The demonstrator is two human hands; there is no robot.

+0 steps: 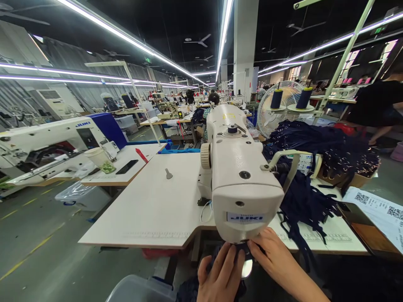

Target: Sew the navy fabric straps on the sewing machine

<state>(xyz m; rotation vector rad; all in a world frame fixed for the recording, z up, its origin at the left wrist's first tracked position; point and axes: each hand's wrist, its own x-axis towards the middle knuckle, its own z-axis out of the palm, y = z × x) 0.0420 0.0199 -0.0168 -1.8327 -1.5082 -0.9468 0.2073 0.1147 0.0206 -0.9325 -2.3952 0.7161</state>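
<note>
Both hands are at the front of a white JUKI sewing machine (247,197), just below its head. My left hand (220,274) is closed, with its fingers pressed together on dark navy fabric (188,290) that hangs below it. My right hand (272,253) reaches in from the right, thumb and fingers pinched at the navy fabric under the machine head. The needle and the fingertips of my right hand are partly hidden by the head. A small bright light patch (247,269) shows between the hands.
Navy straps (315,147) are heaped on the right of the white table (141,209), some hanging over its edge. A phone (367,228) and printed papers (378,209) lie there. Left are a small metal piece (169,173), a cup (100,160) and another machine (56,144).
</note>
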